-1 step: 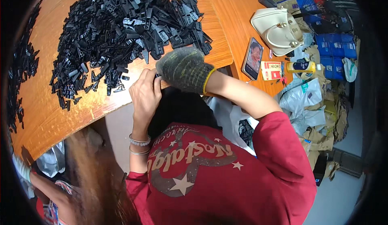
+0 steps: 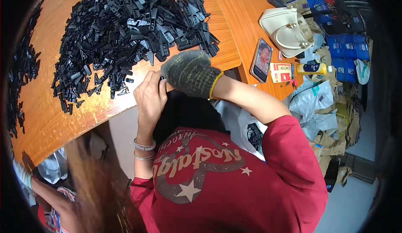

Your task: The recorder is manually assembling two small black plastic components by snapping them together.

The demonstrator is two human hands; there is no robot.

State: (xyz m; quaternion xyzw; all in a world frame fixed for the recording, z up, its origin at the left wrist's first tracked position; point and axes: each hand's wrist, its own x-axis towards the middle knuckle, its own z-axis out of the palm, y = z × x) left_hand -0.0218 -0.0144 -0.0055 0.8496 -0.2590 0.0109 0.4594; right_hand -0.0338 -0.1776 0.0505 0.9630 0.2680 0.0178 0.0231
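My bare left hand, with bracelets on the wrist, and my right hand, in a grey knit glove with a yellow cuff, meet at the near edge of the orange wooden table. Their fingers pinch a small black plastic part, which is mostly hidden between them. Just beyond the hands a large heap of black plastic parts covers the tabletop. A smaller heap of the same black parts lies at the far left.
A white handbag, a phone, a small red-and-white box and a yellow bottle lie at the right. Blue crates and plastic bags crowd the floor. A white bag rests by my lap. Another person's arm shows at lower left.
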